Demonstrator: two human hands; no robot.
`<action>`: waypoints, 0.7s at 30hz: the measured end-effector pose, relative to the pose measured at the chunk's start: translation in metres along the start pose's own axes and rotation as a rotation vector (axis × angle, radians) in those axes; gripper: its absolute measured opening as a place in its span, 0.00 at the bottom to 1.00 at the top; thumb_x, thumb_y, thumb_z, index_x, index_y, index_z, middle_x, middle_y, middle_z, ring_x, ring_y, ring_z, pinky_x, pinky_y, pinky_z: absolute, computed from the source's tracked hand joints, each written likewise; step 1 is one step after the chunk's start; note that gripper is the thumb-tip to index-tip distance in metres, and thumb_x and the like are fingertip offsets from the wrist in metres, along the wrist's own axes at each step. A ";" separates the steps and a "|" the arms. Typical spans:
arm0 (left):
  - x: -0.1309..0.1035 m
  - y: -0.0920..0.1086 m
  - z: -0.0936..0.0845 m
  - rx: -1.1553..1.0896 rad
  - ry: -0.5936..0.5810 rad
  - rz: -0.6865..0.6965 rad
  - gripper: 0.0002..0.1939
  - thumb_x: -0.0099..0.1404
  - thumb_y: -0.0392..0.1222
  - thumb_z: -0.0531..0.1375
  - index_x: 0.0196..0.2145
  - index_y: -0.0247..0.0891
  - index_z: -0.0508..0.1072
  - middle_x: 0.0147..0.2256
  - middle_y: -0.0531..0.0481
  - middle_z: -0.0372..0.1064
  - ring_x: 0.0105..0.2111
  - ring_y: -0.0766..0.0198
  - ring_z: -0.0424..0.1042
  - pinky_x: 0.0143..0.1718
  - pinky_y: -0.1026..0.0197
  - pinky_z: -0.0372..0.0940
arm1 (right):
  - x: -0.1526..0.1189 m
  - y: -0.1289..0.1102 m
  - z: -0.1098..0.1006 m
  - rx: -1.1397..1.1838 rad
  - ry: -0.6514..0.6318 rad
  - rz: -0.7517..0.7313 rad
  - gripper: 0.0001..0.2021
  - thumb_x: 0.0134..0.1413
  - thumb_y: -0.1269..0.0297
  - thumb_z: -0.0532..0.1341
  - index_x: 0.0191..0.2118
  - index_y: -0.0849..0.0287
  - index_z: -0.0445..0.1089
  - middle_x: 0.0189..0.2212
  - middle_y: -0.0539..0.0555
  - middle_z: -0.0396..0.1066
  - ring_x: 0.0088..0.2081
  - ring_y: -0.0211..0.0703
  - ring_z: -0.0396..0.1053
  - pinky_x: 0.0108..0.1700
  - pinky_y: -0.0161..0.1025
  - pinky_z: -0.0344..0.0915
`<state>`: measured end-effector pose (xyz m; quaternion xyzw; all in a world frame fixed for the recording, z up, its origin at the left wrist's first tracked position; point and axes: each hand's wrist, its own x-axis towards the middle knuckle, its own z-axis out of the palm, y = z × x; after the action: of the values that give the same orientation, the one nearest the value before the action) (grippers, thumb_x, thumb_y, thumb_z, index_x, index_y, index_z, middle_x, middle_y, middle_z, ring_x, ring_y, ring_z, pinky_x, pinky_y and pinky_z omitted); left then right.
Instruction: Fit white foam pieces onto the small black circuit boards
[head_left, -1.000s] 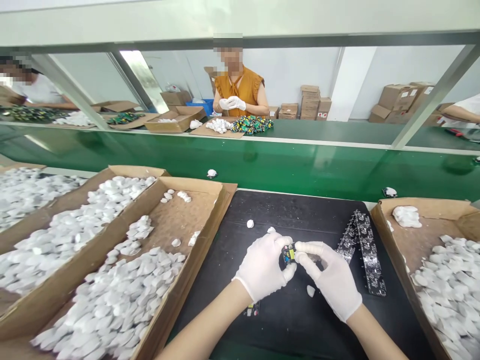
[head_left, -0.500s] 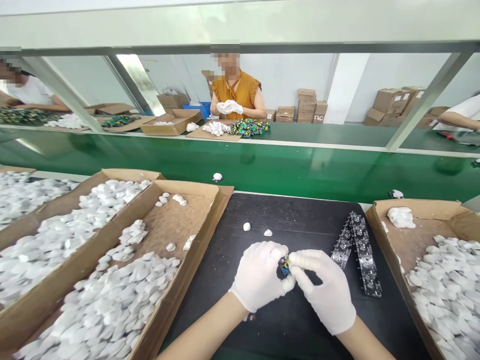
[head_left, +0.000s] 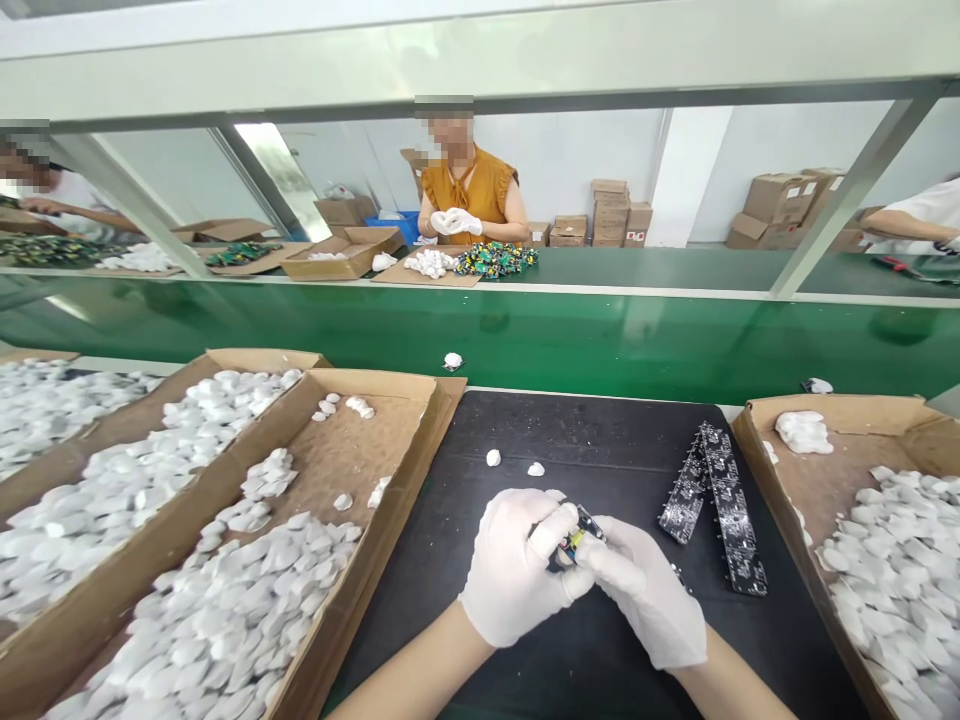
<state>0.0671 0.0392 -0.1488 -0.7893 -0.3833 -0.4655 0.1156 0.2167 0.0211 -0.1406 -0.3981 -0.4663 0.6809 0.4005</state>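
In front of me, above the black mat [head_left: 420, 600], a small circuit board [head_left: 579, 535] with yellow and dark parts is pinched between my two gloved hands. My left hand [head_left: 517, 565] grips it from the left, thumb and fingers closed. From the right, my right hand [head_left: 649, 590] closes its fingers on the same board, which they partly cover. Two white puffy pieces [head_left: 493, 458] lie apart on the mat beyond my hands. Right of them, two long black circuit board strips [head_left: 735, 515] lie in a narrow V. A small dark piece [head_left: 679, 575] peeks out behind my right hand.
Cardboard trays of white pieces flank the mat, one at left [head_left: 442, 400] and one at right [head_left: 862, 408]. Beyond runs a green conveyor [head_left: 360, 325] carrying boards topped with white pieces [head_left: 453, 361]. Across it, a person in orange [head_left: 480, 185] handles something with gloved hands.
The board between my hands has turned and shows more of its dark edge. My right hand has closed further around it. Pieces on the conveyor have shifted right.
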 end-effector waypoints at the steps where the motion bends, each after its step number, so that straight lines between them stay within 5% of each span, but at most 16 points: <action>1: 0.000 0.000 0.000 -0.039 -0.013 -0.023 0.20 0.51 0.42 0.63 0.41 0.42 0.62 0.31 0.49 0.67 0.32 0.59 0.71 0.35 0.55 0.67 | -0.001 0.000 -0.001 -0.003 0.013 -0.001 0.10 0.52 0.58 0.61 0.30 0.61 0.70 0.28 0.51 0.68 0.34 0.41 0.64 0.36 0.37 0.62; 7: 0.001 -0.005 -0.004 -0.600 -0.254 -0.183 0.26 0.57 0.54 0.60 0.49 0.41 0.62 0.46 0.40 0.65 0.47 0.53 0.68 0.45 0.50 0.67 | -0.003 0.002 -0.002 -0.017 0.025 0.024 0.11 0.49 0.58 0.63 0.27 0.62 0.68 0.26 0.50 0.65 0.29 0.38 0.60 0.31 0.35 0.57; 11: 0.004 -0.009 -0.007 -0.862 -0.398 -0.289 0.20 0.57 0.53 0.60 0.44 0.41 0.68 0.43 0.42 0.69 0.44 0.55 0.71 0.45 0.53 0.67 | -0.002 -0.003 0.002 0.025 -0.047 -0.010 0.12 0.47 0.56 0.64 0.29 0.62 0.70 0.27 0.51 0.67 0.32 0.42 0.63 0.37 0.39 0.60; 14: 0.005 -0.010 -0.006 -0.890 -0.406 -0.338 0.17 0.56 0.52 0.62 0.40 0.41 0.71 0.37 0.47 0.72 0.38 0.59 0.73 0.46 0.55 0.66 | -0.001 -0.003 0.003 0.181 -0.102 0.045 0.14 0.47 0.53 0.63 0.29 0.61 0.69 0.27 0.52 0.67 0.33 0.44 0.64 0.39 0.42 0.62; 17: 0.003 -0.010 -0.003 -0.805 -0.349 -0.236 0.19 0.56 0.50 0.63 0.44 0.43 0.70 0.36 0.48 0.73 0.36 0.61 0.72 0.47 0.55 0.66 | -0.001 -0.002 0.002 0.319 -0.098 0.067 0.16 0.48 0.49 0.60 0.24 0.59 0.64 0.25 0.50 0.62 0.30 0.42 0.62 0.37 0.41 0.62; 21: 0.002 -0.006 0.000 -0.754 -0.272 -0.142 0.21 0.58 0.51 0.61 0.48 0.43 0.67 0.36 0.48 0.73 0.36 0.61 0.72 0.45 0.55 0.67 | -0.002 -0.007 0.002 0.067 -0.058 0.030 0.16 0.50 0.56 0.60 0.20 0.58 0.56 0.23 0.47 0.54 0.28 0.37 0.54 0.32 0.36 0.56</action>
<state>0.0633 0.0447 -0.1482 -0.8024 -0.2511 -0.4716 -0.2660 0.2167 0.0199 -0.1329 -0.3714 -0.4487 0.7134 0.3895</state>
